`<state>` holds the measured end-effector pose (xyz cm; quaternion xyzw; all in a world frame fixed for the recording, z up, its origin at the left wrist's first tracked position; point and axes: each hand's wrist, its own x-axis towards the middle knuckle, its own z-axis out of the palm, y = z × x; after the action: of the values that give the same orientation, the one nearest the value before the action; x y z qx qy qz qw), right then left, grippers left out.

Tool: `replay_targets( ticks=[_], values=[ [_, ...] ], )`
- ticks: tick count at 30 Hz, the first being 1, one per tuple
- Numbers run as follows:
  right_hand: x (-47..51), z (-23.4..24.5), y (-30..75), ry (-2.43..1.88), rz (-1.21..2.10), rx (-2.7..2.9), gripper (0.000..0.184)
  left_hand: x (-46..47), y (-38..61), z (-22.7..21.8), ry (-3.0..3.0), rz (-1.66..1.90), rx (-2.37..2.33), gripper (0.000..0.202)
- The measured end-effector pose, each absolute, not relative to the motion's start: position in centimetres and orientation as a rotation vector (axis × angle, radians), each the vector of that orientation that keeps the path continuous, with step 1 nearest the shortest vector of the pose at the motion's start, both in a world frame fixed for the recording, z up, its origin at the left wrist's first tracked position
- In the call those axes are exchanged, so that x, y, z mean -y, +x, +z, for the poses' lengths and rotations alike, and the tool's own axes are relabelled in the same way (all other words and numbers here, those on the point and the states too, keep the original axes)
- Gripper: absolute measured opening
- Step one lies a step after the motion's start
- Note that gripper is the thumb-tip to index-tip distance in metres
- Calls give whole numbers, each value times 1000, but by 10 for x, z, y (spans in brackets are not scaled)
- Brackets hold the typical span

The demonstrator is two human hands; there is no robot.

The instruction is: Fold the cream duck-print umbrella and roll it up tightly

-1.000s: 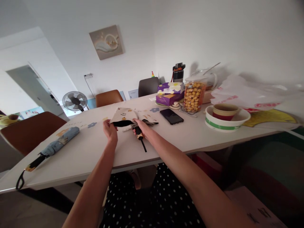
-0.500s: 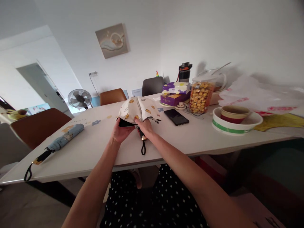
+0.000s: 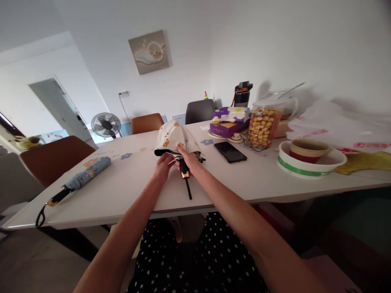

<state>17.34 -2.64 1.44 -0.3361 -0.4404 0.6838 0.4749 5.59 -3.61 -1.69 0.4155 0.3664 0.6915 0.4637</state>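
Note:
A cream folding umbrella (image 3: 172, 136) with small yellow prints lies on the white table (image 3: 122, 191) in front of me. My right hand (image 3: 190, 160) is closed around its black handle, whose wrist strap trails toward the table edge. My left hand (image 3: 162, 165) pinches the dark lower edge of the umbrella's fabric just left of the handle.
A folded blue umbrella (image 3: 80, 180) lies at the left of the table. A black phone (image 3: 230, 151), purple tissue box (image 3: 228, 120), snack jar (image 3: 263, 127), paper bowl with a cup (image 3: 310, 158) and plastic bags (image 3: 339, 126) stand to the right. Brown chairs (image 3: 51, 156) and a fan (image 3: 106, 124) are behind.
The fabric was spread flat, then lifted and gathered into a bundle above the handle. My left hand moved in from the fabric's left edge to beside my right hand.

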Motion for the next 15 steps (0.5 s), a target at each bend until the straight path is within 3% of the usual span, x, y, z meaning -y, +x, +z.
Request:
replay_targets(
  ticks=[6, 12, 15],
  values=[
    [31, 13, 171, -692, 1683, 1187, 37, 37, 64, -18, 1167, 1782, -1056, 28],
    [34, 8, 171, -810, 1458, 1377, 34, 29, 59, -21, 972, 1811, -1135, 18],
    [37, 4, 168, -817, 1340, 1482, 35, 32, 55, -17, 824, 1912, -1028, 22]
  ],
)
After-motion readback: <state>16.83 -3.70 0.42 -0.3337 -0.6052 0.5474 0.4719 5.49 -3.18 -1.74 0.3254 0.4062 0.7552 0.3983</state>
